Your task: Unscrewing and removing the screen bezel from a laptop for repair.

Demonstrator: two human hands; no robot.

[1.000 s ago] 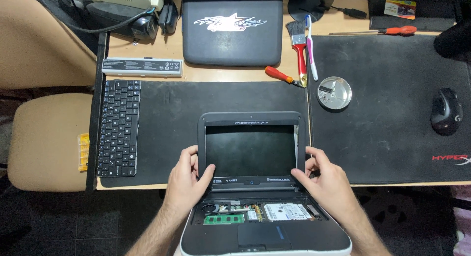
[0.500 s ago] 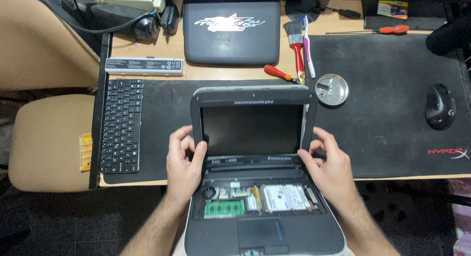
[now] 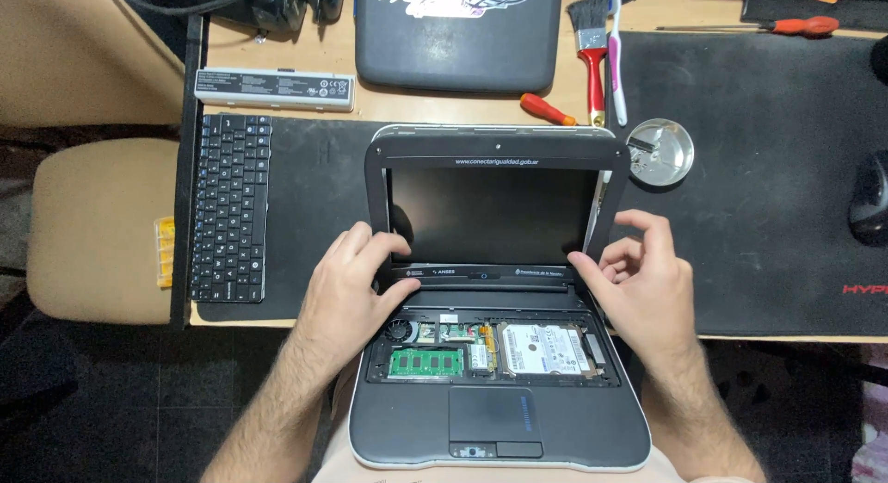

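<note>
**Fingers on the bezel, bare boards beneath**

Fingers of the left hand curl together over the lower left corner of the small dark grey laptop's screen frame, thumb at the hinge strip. The right hand has its thumb pressed on the lower right corner while the other fingers stand spread and lifted, gripping nothing. The laptop sits half on the person's lap, half against the bench edge, lid upright, its keyboard bay open to a green memory stick, a small fan and a silver hard drive.

Judging from this, the chief risk is uneven pressure: one corner gripped, the other only pushed, could twist the thin panel or crack the bezel. A slipping palm might land on the uncovered parts. The base could also tip off the lap, since little holds it. The removed black keyboard, grey battery bar and round metal dish lie well apart.
</note>
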